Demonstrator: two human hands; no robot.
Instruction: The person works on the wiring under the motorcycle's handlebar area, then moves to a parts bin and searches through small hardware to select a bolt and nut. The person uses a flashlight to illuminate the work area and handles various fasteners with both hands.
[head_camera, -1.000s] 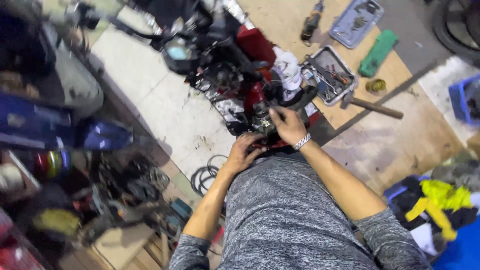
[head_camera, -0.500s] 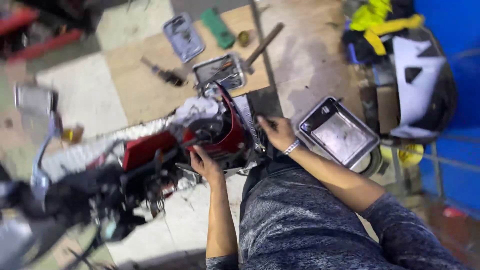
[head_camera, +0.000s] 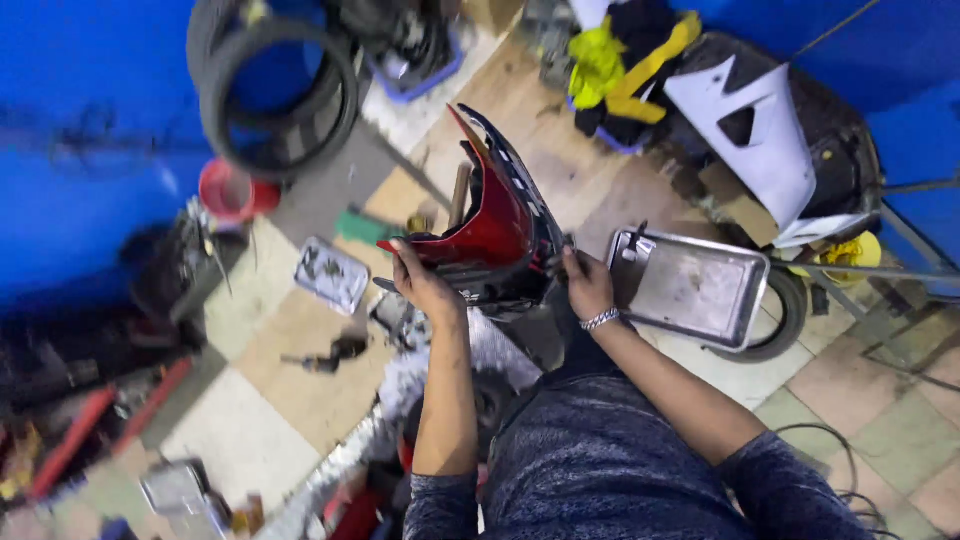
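Blue walls close in a cluttered workshop with a patchwork tile floor (head_camera: 270, 440). Stacked tyres (head_camera: 275, 95) lean by the wall, and a white fairing (head_camera: 765, 150) lies off to the right. Held up over the floor is a red and black motorcycle body panel (head_camera: 495, 225), gripped on both flanks. The left hand (head_camera: 425, 285) has its fingers curled around the lower red edge; the right hand (head_camera: 588, 285) clasps the dark side, just beside a steel tray (head_camera: 690, 290). It looks like light, stiff, glossy plastic, best gripped by the rims.
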